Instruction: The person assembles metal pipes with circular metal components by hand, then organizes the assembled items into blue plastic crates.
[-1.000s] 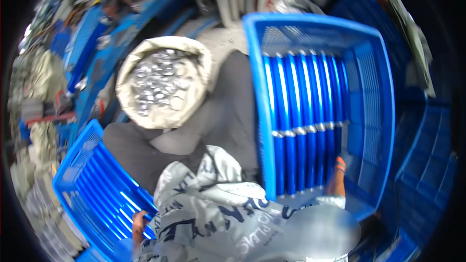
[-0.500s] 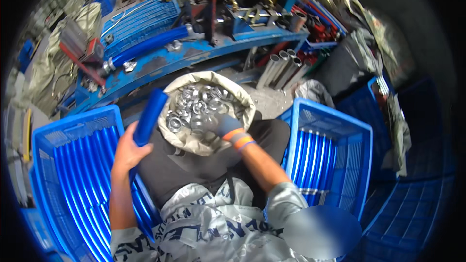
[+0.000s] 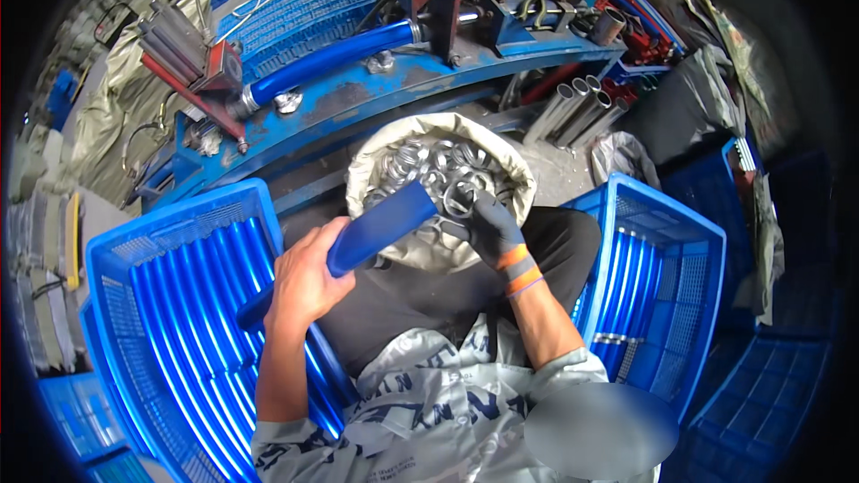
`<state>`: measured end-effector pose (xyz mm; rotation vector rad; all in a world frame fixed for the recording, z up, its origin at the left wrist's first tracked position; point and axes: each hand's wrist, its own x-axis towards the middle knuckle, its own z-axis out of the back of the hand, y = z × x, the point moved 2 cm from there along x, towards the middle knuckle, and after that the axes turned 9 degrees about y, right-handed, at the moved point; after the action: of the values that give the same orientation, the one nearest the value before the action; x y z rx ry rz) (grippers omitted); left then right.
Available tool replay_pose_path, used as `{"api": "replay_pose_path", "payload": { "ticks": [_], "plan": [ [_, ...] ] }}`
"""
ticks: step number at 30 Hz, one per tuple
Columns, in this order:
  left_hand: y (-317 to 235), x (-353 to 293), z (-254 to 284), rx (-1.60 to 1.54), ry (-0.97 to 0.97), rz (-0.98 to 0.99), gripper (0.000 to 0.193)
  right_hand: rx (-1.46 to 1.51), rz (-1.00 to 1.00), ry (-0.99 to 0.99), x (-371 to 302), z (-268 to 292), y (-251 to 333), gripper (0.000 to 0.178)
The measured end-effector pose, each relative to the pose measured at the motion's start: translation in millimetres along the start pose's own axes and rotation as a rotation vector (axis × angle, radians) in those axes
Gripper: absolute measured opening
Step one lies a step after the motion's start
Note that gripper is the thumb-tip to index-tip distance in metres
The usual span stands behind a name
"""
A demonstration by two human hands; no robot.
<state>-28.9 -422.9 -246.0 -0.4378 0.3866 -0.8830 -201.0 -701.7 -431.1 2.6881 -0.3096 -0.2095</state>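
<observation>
My bare left hand [image 3: 306, 282] is wrapped round a shiny blue tube [image 3: 383, 225], its upper end tilted towards the right over the sack. A dark glove with an orange-striped cuff covers my right hand [image 3: 492, 231]. Its thumb and fingers pinch a silver metal ring [image 3: 457, 203] near the tube's end, with a gap between the two. Below the ring is an off-white sack [image 3: 369, 145] with a rolled rim, between my knees. Many loose metal rings [image 3: 407, 161] lie in it.
Blue crates stand at my sides; the left crate [image 3: 183, 206] and right crate [image 3: 673, 216] both hold blue tubes. Beyond the sack runs a blue metal bench [image 3: 313, 130] with a clamped long blue tube [image 3: 331, 58]. Several steel pipes [image 3: 573, 112] lean under its right end.
The tube in my left hand has tipped from near upright towards the right. My right hand has come up from among the rings with one ring. The view has shifted left.
</observation>
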Motion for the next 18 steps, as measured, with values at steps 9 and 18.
{"api": "replay_pose_path", "payload": {
  "ticks": [9,18],
  "plan": [
    [-15,5,3,0.1,0.153,-0.115,0.075,-0.578,0.138,0.071,-28,-56,10,0.054],
    [-7,4,-2,0.199,0.075,-0.18,0.078,-1.069,0.135,0.079,-27,-67,26,0.056]
  ]
}}
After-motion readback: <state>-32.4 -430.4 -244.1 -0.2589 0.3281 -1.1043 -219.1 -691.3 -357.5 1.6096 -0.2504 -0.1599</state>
